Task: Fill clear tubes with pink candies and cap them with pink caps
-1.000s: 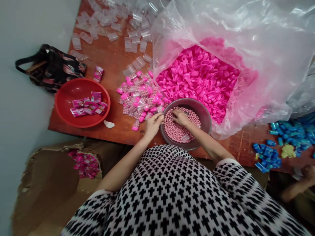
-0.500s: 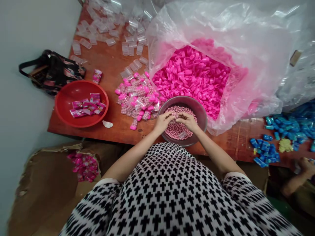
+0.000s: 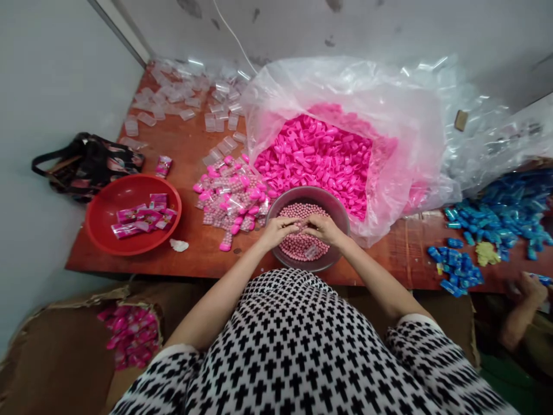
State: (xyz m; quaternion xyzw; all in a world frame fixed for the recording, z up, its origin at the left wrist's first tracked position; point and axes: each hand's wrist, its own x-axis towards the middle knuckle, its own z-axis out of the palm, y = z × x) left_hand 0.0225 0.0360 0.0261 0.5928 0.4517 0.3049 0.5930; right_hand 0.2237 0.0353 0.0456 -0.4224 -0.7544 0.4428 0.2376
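My left hand (image 3: 277, 231) and my right hand (image 3: 325, 228) meet over a grey bowl (image 3: 309, 195) of small pink balls (image 3: 298, 249). The fingers of both are closed, with the tips drawn together. Whatever small thing lies between them is hidden, too small to name. A small clear plastic case (image 3: 310, 252) rests on the balls near the bowl's front side. Just left of the bowl lies a heap of clear cases filled with pink balls and topped with bright pink caps (image 3: 235, 196). Behind the bowl, loose pink plastic caps (image 3: 317, 155) fill an opened clear bag (image 3: 401, 109).
Pink packets lie in a red basin (image 3: 133, 245), beside a dark flowered bag (image 3: 93, 164). Empty clear cases (image 3: 173, 98) are scattered at the back left. Blue pieces (image 3: 458, 268) cover the right side, near another person's hand (image 3: 532, 291). A carton (image 3: 52, 346) stands below the table edge.
My view has tipped upward, so the table sits lower in the picture and more wall shows. Both hands stay together over the bowl, with only a slight shift of the fingers.
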